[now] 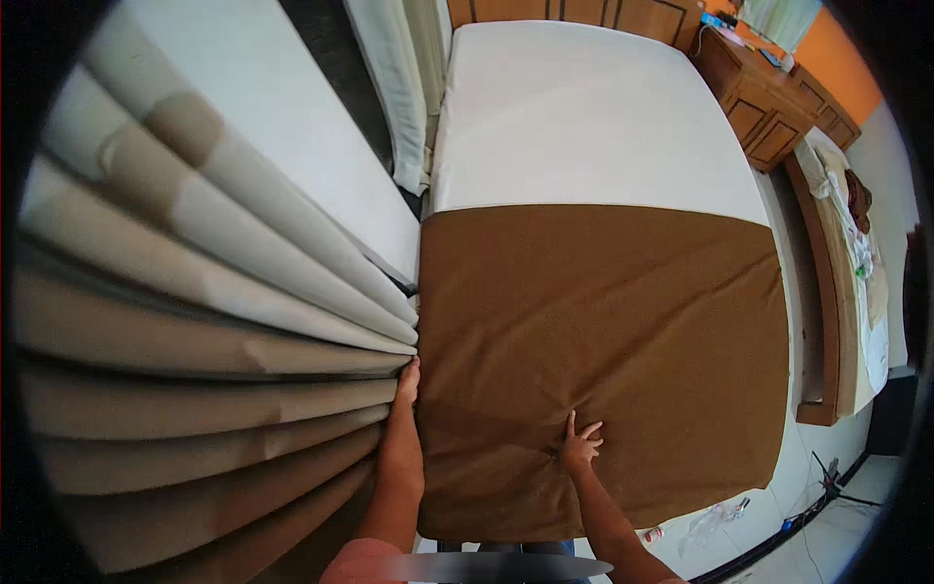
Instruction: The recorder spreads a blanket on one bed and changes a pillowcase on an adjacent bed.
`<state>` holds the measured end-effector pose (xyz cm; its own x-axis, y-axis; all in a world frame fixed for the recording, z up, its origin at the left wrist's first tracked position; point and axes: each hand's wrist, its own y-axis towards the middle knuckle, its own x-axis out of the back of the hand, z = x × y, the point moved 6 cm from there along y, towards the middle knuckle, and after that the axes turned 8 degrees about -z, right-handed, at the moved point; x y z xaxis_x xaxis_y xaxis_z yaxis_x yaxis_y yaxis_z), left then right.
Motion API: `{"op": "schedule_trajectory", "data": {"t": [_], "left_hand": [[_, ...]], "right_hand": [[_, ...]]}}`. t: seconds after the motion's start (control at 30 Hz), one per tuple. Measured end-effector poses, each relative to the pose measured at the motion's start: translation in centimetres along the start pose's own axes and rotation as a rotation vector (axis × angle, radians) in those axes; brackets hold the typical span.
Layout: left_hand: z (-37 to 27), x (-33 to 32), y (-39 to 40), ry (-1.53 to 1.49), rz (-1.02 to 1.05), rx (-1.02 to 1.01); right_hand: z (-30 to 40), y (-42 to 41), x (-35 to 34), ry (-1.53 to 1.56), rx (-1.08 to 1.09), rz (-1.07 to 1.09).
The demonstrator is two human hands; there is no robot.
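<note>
A brown blanket [620, 292] covers the near part of the bed, with long creases running from its lower middle toward the right edge. My right hand [582, 444] presses flat on the blanket near its front, fingers spread, and the fabric puckers around it. At the bed's left edge, my left hand [409, 382] touches the side of the mattress beside the beige curtain [241, 358]. Its fingers are partly hidden there, so any grip on the fabric is unclear. Beyond the blanket's straight far edge lies the white bed sheet [591, 117].
A wooden headboard [576, 10] stands at the far end. To the right are a wooden cabinet [766, 102] and a second bed with a wooden frame [821, 343]. A red-and-white container [653, 535] and a clear plastic bag [704, 531] lie on the tiled floor.
</note>
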<state>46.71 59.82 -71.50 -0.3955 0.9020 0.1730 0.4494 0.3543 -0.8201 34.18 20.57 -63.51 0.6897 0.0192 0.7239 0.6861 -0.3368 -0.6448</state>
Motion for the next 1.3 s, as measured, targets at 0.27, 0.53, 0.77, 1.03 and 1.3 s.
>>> {"op": "schedule_trajectory", "data": {"t": [0.27,0.53,0.77,1.03,1.3], "left_hand": [[-3.2,2.5,2.5,-0.194,0.051,-0.166],[-5.5,4.0,3.4,-0.316,-0.029,-0.095],[-9.9,4.1,4.1,-0.126,0.094,-0.063],[-9.8,4.5,7.0,-0.012,-0.141,-0.415],[-12.0,1.4,6.4,0.276,-0.347,-0.792]], "right_hand": [[2.5,0.6,-0.5,-0.033,0.02,-0.073],[4.2,0.1,-0.1,-0.056,0.048,-0.018],[4.5,0.0,0.6,-0.055,0.052,-0.03],[4.3,0.2,0.1,-0.09,0.056,-0.012],[4.1,0.4,-0.8,-0.099,0.039,-0.049]]}}
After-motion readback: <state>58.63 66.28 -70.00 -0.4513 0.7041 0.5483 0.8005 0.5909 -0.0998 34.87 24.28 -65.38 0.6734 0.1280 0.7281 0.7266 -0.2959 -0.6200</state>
